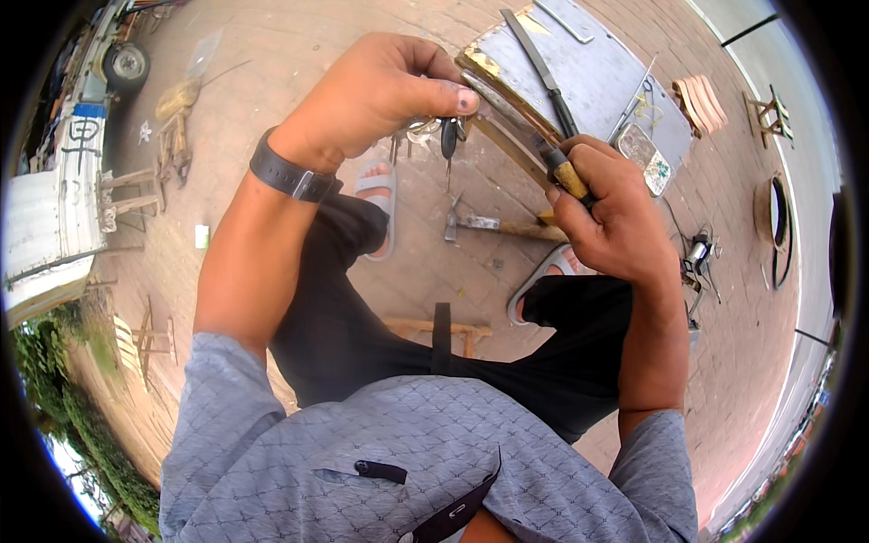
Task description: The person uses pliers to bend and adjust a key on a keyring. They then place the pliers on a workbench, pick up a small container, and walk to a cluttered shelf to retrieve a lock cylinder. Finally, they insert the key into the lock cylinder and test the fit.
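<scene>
My left hand (400,85) pinches a bunch of keys (448,136) between thumb and fingers. The key blades and a black-headed key dangle below the thumb. In my right hand (611,214) is the worn yellowish handle of a file-like tool (506,105). Its grey metal blade slants up to the left hand's thumb and fingertips, by the corner of a low grey-topped table (590,75). Whether the blade touches a key is hidden by the fingers. A flat file (533,58) with a black handle lies on the tabletop, just beyond the right hand.
Between my sandalled feet a hammer (502,225) lies on the brick paving. The tabletop also bears a hex key (567,24), scissors (641,98) and a shallow tin (645,159). A wooden stool (770,115) and a tyre (779,227) stand right; a white vehicle (58,203) stands left.
</scene>
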Tool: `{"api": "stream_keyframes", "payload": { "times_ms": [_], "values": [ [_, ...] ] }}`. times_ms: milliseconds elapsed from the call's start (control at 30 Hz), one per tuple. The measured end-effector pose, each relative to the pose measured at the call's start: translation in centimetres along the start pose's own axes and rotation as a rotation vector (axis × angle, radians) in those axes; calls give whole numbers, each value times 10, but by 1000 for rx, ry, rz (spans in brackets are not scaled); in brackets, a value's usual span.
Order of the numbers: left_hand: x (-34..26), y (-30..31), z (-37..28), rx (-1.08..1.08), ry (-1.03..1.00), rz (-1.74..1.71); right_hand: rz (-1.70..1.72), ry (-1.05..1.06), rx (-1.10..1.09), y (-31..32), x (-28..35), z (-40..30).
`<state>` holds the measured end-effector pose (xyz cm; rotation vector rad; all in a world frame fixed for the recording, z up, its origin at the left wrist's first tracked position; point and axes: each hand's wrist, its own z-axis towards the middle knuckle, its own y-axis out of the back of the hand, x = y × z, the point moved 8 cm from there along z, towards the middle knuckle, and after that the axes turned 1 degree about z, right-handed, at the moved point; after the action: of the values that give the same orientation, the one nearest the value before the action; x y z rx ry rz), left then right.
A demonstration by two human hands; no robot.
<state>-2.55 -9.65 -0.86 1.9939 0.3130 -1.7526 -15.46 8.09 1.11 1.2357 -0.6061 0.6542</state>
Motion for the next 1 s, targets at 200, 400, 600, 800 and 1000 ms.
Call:
{"api": "stream_keyframes", "payload": {
  "times_ms": [200,400,600,800,1000],
  "values": [
    [-4,-1,-1,-291,-132,295,-62,-81,-14,-12,-6,2],
    [-32,-23,-7,-621,-537,967,133,-427,-74,-31,-14,2],
    [-29,-20,0,-626,-507,859,359,-604,-63,-33,-32,-5],
    [-14,-1,2,-397,-166,195,464,-499,-97,-13,-30,-6],
    [-13,10,3,-355,-149,82,359,-371,-48,0,-22,-8]
  ]
}}
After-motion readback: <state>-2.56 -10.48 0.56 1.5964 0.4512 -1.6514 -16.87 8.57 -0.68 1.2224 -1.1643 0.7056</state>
